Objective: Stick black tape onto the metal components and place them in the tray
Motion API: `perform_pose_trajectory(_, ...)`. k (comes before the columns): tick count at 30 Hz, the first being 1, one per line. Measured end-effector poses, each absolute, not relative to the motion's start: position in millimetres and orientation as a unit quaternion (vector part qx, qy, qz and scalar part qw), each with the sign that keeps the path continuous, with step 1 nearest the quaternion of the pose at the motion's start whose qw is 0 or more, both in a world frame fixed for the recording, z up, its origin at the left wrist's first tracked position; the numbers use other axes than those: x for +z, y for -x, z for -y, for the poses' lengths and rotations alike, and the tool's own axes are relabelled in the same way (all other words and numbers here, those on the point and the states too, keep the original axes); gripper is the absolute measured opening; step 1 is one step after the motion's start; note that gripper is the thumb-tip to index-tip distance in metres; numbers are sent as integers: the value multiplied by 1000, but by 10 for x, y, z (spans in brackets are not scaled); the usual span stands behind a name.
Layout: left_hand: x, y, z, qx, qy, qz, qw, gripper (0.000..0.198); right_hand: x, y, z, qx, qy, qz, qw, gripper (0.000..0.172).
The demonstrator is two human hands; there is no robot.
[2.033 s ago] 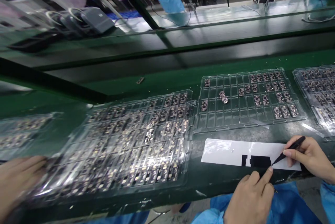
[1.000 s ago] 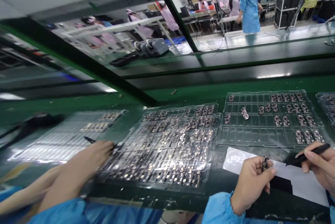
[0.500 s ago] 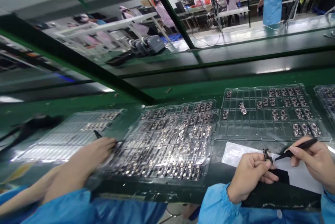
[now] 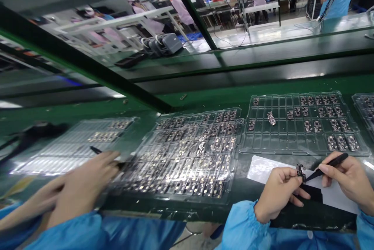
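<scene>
My left hand (image 4: pixel 279 193) is closed, pinching a small circuit board (image 4: pixel 300 171) between thumb and fingertips just above a white sheet (image 4: pixel 263 168) with black patches (image 4: pixel 312 194). My right hand (image 4: pixel 349 180) grips black tweezers (image 4: pixel 327 167), and their tip touches the board from the right. Behind both hands lies a clear compartment tray (image 4: pixel 292 147), partly filled with small boards, one lying loose and crooked in a cell (image 4: pixel 271 118).
A stack of clear trays full of boards (image 4: pixel 189 156) sits left of my hands. Further left, a co-worker's hand (image 4: pixel 84 187) in a blue sleeve holds a dark tool over another tray (image 4: pixel 73 148). One more tray (image 4: pixel 365 110) is at the right edge. People stand beyond the conveyor.
My left hand went from pressing on the black patch to lifting a small board off the sheet. The tweezers have closed in on the board. The co-worker's hand came into view at the left.
</scene>
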State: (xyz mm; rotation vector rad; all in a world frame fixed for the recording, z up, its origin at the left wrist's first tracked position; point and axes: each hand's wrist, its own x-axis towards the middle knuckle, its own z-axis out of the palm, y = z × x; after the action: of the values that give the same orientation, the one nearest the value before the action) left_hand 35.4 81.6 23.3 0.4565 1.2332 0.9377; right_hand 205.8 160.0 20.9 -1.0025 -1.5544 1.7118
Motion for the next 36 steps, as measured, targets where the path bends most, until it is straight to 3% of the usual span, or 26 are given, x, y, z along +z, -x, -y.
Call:
perform_pose_trajectory(12,218,-346,-807,423,-236,-527,698,34,253,-2022,-1603,636,399,595,287,29)
perform_pose_trajectory(36,197,-392,-801,417,-233,-561,676,13,281,-2004,-1551,611,392,626,285,25)
